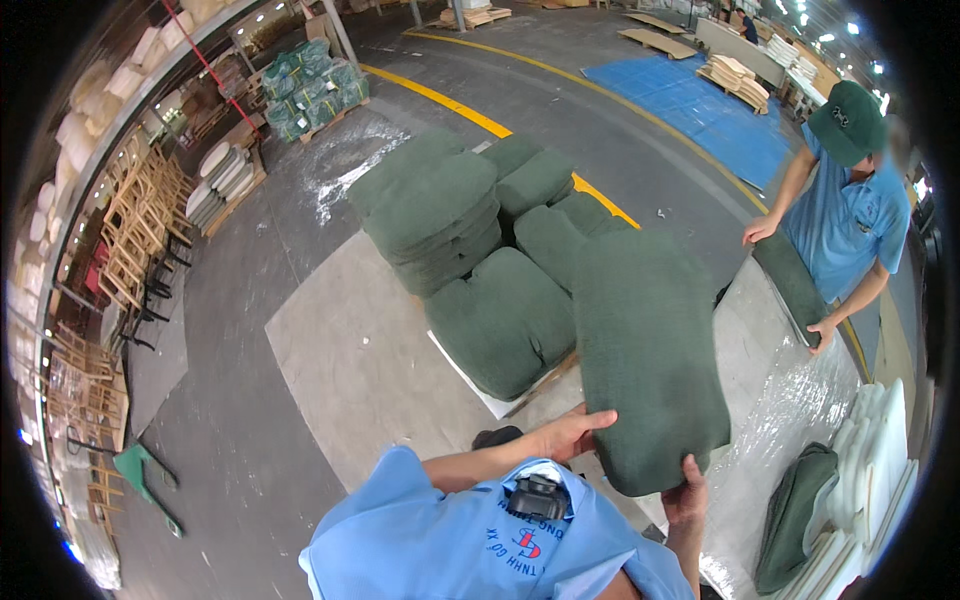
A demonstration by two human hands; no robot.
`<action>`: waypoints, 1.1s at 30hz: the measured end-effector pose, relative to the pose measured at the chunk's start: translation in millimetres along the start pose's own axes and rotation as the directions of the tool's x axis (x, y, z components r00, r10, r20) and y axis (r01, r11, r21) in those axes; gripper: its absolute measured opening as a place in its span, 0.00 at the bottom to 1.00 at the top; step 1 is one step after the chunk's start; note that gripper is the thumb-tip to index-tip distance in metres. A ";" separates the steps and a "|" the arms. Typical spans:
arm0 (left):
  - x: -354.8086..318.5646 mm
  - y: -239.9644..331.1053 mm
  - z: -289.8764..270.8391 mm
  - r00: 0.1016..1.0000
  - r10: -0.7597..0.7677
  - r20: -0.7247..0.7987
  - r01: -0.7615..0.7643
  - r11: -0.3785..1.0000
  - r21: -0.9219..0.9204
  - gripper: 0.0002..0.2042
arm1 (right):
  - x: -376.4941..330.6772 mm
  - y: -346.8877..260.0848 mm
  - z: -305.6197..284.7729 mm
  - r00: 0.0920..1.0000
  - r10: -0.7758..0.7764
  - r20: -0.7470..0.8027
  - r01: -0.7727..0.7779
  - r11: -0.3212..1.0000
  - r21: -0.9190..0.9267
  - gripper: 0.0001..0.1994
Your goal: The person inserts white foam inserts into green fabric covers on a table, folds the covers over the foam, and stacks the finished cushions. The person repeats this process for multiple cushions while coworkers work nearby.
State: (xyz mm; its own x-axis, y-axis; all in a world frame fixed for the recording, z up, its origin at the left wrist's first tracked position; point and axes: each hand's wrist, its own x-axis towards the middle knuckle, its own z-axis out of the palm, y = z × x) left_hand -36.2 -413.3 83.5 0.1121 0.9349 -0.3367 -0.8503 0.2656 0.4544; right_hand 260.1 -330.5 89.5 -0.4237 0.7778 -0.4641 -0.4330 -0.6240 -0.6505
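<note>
Left grip (572,433) and right grip (686,497) pinch an oblong dark-green fabric cushion (650,350) edgewise; grey floor (235,430) stretches leftward toward wooden chairs (143,230).

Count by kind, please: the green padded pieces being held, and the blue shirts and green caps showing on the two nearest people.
Held green pieces: 2 (near piece, far piece)
Blue shirts: 2 (near shirt, far shirt)
Green cap: 1
Total: 5

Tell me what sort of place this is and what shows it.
Probably a furniture factory or its warehouse: wooden chair frames crowd the left side, puffy green cushions sit piled ahead, and a long green pad is being held.
</note>
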 end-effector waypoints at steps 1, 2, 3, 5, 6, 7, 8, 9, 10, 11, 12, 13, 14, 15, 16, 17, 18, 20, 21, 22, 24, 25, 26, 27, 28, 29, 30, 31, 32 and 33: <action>-11.7 1.5 -7.4 0.994 -0.052 -0.097 0.058 0.997 0.055 0.38 | 2.1 14.7 15.9 1.000 0.024 -0.003 -0.024 1.000 -0.013 0.33; -18.1 12.8 -19.5 0.989 -0.087 -0.123 0.090 0.996 0.021 0.38 | 5.1 29.5 32.7 0.999 0.048 -0.007 -0.048 0.999 -0.024 0.33; -25.8 25.6 -37.4 0.981 -0.115 -0.156 0.114 0.993 -0.018 0.37 | 6.9 40.0 57.8 0.990 0.131 -0.055 -0.131 0.991 -0.011 0.32; -33.5 41.2 -72.6 0.965 -0.150 -0.216 0.140 0.988 -0.062 0.36 | 20.4 75.7 77.3 0.973 0.197 -0.118 -0.197 0.980 0.019 0.31; -37.0 48.3 -88.1 0.954 -0.165 -0.250 0.152 0.986 -0.070 0.35 | 31.0 95.9 88.9 0.963 0.224 -0.149 -0.220 0.975 0.038 0.31; -42.9 55.1 -104.0 0.942 -0.179 -0.283 0.163 0.983 -0.078 0.34 | 37.0 116.2 100.0 0.966 0.215 -0.144 -0.209 0.976 0.055 0.26; -49.6 63.8 -120.4 0.928 -0.199 -0.316 0.181 0.980 -0.087 0.33 | 42.3 132.1 111.8 0.959 0.227 -0.171 -0.217 0.973 0.073 0.26; -55.2 75.1 -137.7 0.919 -0.238 -0.313 0.223 0.971 -0.086 0.31 | 49.3 146.9 124.3 0.951 0.239 -0.198 -0.225 0.970 0.092 0.25; -61.2 91.1 -158.0 0.918 -0.235 -0.319 0.236 0.971 -0.036 0.32 | 55.4 163.7 141.0 0.940 0.256 -0.224 -0.236 0.965 0.114 0.25; -72.0 111.5 -183.6 0.914 -0.212 -0.347 0.230 0.973 0.012 0.33 | 58.6 173.1 180.0 0.922 0.314 -0.228 -0.282 0.946 0.163 0.24; -80.0 131.2 -202.2 0.913 -0.214 -0.348 0.250 0.966 0.061 0.34 | 66.3 192.3 193.0 0.925 0.293 -0.242 -0.252 0.950 0.185 0.23; -86.2 156.9 -214.7 0.910 -0.175 -0.375 0.251 0.954 0.164 0.37 | 83.2 213.6 204.7 0.930 0.262 -0.258 -0.210 0.955 0.212 0.23; -96.2 186.7 -233.6 0.910 -0.127 -0.395 0.232 0.945 0.229 0.37 | 98.2 235.5 216.5 0.934 0.238 -0.268 -0.176 0.956 0.235 0.23; -109.7 212.7 -255.3 0.906 -0.078 -0.416 0.210 0.936 0.281 0.36 | 109.8 253.7 234.8 0.942 0.227 -0.247 -0.171 0.958 0.229 0.23; -121.8 234.3 -274.7 0.904 -0.038 -0.426 0.192 0.926 0.326 0.36 | 120.0 271.2 251.3 0.942 0.213 -0.260 -0.151 0.959 0.240 0.23; -134.8 258.0 -290.4 0.893 -0.019 -0.450 0.181 0.930 0.319 0.35 | 132.4 289.3 267.2 0.942 0.199 -0.270 -0.130 0.959 0.250 0.23; -148.4 282.8 -305.2 0.880 0.005 -0.475 0.167 0.933 0.319 0.35 | 142.5 308.2 282.9 0.944 0.184 -0.273 -0.110 0.958 0.264 0.24; -177.0 321.0 -336.8 0.855 0.023 -0.518 0.149 0.945 0.289 0.34 | 157.2 347.0 316.4 0.949 0.225 -0.219 -0.154 0.941 0.301 0.25; -188.4 333.2 -351.2 0.842 0.026 -0.539 0.145 0.951 0.272 0.34 | 162.9 364.9 328.8 0.949 0.246 -0.196 -0.175 0.931 0.319 0.26; -197.3 341.8 -366.2 0.818 0.015 -0.575 0.166 0.951 0.262 0.33 | 167.0 382.1 337.3 0.928 0.353 -0.119 -0.304 0.902 0.307 0.29; -208.0 352.3 -393.8 0.766 -0.006 -0.643 0.209 0.948 0.241 0.31 | 169.9 413.8 351.3 0.836 0.535 -0.121 -0.538 0.843 0.011 0.32; -209.8 352.1 -406.8 0.746 -0.058 -0.663 0.263 0.941 0.213 0.32 | 168.8 428.9 346.5 0.832 0.532 -0.160 -0.550 0.828 -0.105 0.32; -208.1 351.5 -419.2 0.728 -0.107 -0.677 0.310 0.932 0.186 0.33 | 168.0 445.0 335.7 0.830 0.521 -0.198 -0.556 0.800 -0.224 0.32; -204.5 351.4 -431.4 0.705 -0.153 -0.693 0.358 0.920 0.161 0.34 | 172.0 452.6 330.0 0.829 0.509 -0.232 -0.560 0.758 -0.336 0.32; -199.7 349.8 -442.6 0.712 -0.173 -0.680 0.369 0.917 0.153 0.36 | 175.1 448.3 331.1 0.830 0.502 -0.243 -0.557 0.763 -0.327 0.32; -193.8 347.1 -451.0 0.718 -0.193 -0.669 0.381 0.913 0.146 0.38 | 173.4 436.7 333.4 0.831 0.495 -0.253 -0.555 0.769 -0.318 0.31; -185.3 345.9 -456.4 0.726 -0.217 -0.653 0.395 0.909 0.137 0.41 | 170.5 423.4 333.6 0.832 0.486 -0.269 -0.552 0.774 -0.309 0.30; -173.7 345.0 -460.1 0.710 -0.242 -0.661 0.423 0.897 0.126 0.44 | 169.9 410.6 329.7 0.845 0.431 -0.316 -0.528 0.764 -0.370 0.28; -161.1 341.8 -462.1 0.693 -0.269 -0.669 0.452 0.885 0.113 0.47 | 168.0 397.1 322.3 0.853 0.380 -0.358 -0.509 0.755 -0.414 0.27; -148.3 337.4 -463.3 0.675 -0.296 -0.675 0.482 0.870 0.101 0.49 | 165.1 384.5 311.6 0.858 0.325 -0.398 -0.492 0.742 -0.456 0.27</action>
State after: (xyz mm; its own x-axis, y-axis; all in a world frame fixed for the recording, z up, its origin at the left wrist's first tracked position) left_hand -577.9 -571.4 -95.3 -0.0197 0.3939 -0.9189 -0.6339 0.7058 0.3162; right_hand -224.3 -465.3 -49.9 -0.1879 0.4946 -0.8486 0.2496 -0.8116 -0.5283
